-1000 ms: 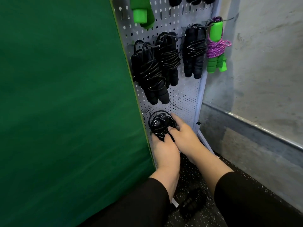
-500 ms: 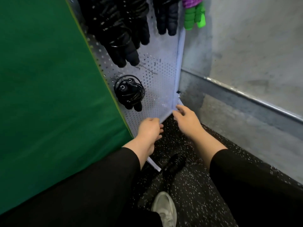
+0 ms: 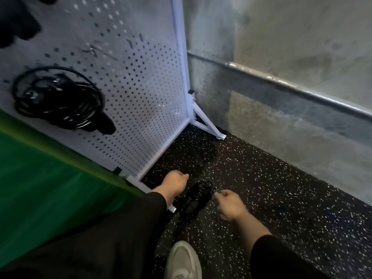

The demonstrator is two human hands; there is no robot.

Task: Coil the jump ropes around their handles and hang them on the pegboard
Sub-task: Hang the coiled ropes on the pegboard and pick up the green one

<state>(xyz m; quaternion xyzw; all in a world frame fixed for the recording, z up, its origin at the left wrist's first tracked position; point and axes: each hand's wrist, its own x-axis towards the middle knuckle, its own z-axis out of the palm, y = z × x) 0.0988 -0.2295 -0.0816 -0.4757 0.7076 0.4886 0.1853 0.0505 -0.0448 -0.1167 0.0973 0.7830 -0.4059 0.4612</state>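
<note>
A coiled black jump rope (image 3: 60,101) is hung low on the white perforated metal pegboard (image 3: 141,81). Another black rope bundle (image 3: 196,198) is laid on the speckled rubber floor (image 3: 281,188), between the left hand (image 3: 175,181) and the right hand (image 3: 231,204).

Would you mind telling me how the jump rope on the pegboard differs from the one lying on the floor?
The hung jump rope hangs low on the pegboard, while the floor jump rope lies on the speckled floor between the left hand and right hand. The hung jump rope shows cord wound round it with a loop standing clear; the floor jump rope's cord is too blurred to judge. Both are black.
</note>
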